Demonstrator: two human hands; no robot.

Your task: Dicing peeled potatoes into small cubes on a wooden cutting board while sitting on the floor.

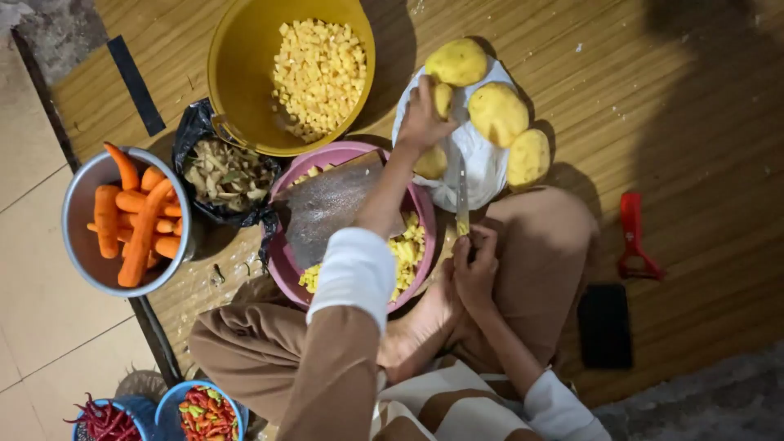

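My left hand (418, 122) reaches out over the pink bowl (286, 261) and closes on a small peeled potato (443, 99) lying on a white plastic bag (482, 163). Three larger peeled potatoes (496, 113) lie on the same bag. My right hand (475, 265) rests near my knee and grips a knife (462, 200), its blade pointing away from me toward the bag. The pink bowl holds a grey cutting board (327, 208) and diced potato (408, 249).
A yellow bowl (233, 73) of diced potato stands beyond. A black bag of peels (224, 175), a metal bowl of carrots (82, 237), and two blue bowls of chillies (204, 412) are at left. A red peeler (633, 237) and black phone (604, 325) lie right.
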